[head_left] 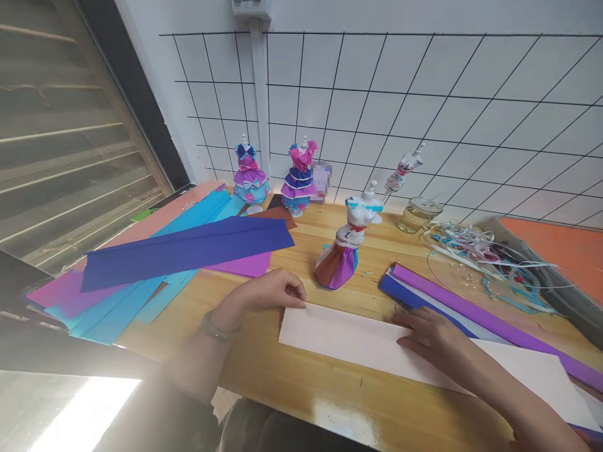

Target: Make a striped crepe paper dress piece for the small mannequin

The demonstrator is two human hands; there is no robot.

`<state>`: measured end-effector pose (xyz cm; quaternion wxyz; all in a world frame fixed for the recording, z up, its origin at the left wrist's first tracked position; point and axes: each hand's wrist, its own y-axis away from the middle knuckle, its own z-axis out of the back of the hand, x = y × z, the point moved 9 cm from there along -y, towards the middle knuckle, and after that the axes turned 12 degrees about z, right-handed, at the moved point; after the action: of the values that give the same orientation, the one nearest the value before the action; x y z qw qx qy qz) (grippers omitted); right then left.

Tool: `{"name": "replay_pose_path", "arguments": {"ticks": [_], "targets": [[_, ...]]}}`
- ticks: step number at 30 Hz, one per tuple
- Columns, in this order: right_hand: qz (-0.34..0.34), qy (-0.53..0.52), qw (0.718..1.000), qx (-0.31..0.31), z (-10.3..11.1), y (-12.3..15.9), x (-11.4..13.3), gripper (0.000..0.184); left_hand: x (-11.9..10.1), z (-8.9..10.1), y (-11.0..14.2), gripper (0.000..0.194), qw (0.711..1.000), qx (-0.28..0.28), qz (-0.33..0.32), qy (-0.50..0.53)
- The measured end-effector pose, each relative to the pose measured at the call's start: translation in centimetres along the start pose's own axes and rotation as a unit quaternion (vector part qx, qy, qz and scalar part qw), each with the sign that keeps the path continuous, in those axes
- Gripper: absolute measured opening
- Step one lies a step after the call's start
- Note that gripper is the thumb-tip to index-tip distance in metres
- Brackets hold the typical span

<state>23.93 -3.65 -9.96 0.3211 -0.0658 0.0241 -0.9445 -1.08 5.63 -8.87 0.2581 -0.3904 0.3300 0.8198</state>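
A long pale pinkish-white paper strip [348,336] lies across the front of the wooden table. At its upper left corner, my left hand [282,290] has thumb and fingers closed on the edge. Farther along the strip, my right hand [424,333] grips the upper edge, its thumb on the paper and its fingers beyond it. My right forearm hides part of the strip. Just behind the strip stands a small dress-form figure [351,235] in a brown, purple and blue skirt. Purple rolled paper [471,307] lies with blue sheets beside my right hand.
Blue, turquoise and pink paper sheets [188,251] overlap at left. Two dressed figures, one in purple and turquoise [251,176], the other ruffled [299,179], stand by the wall. A bare-stand figure [404,168], a glass jar [418,215] and tangled ribbon scraps [494,263] are at right.
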Motion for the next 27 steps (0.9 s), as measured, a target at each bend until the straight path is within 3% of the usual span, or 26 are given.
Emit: {"name": "replay_pose_path", "arguments": {"ticks": [6,10,14,19,22,27], "targets": [[-0.049,-0.012,0.998,0.034,-0.3,1.4,-0.5,0.020,0.2,1.3,0.9,0.019,1.000,0.008,0.013,-0.006],[-0.071,-0.003,0.997,0.016,1.2,2.1,0.9,0.021,0.4,1.6,1.4,0.024,0.999,0.038,0.019,-0.007],[-0.063,0.015,0.998,-0.008,2.2,2.5,3.8,0.021,0.5,0.6,1.3,0.035,0.997,0.069,0.027,0.002],[0.009,0.059,0.998,-0.032,0.3,3.2,6.2,0.018,0.2,-1.3,0.0,0.048,0.998,0.039,0.012,-0.056],[0.033,0.081,0.995,-0.046,0.0,3.5,7.0,0.024,-0.7,-2.9,-0.4,0.040,0.988,0.042,-0.028,-0.148],[-0.011,0.033,0.999,-0.012,1.7,3.0,7.6,0.024,-1.9,-3.8,-0.1,0.021,0.966,0.031,-0.061,-0.247]]}}
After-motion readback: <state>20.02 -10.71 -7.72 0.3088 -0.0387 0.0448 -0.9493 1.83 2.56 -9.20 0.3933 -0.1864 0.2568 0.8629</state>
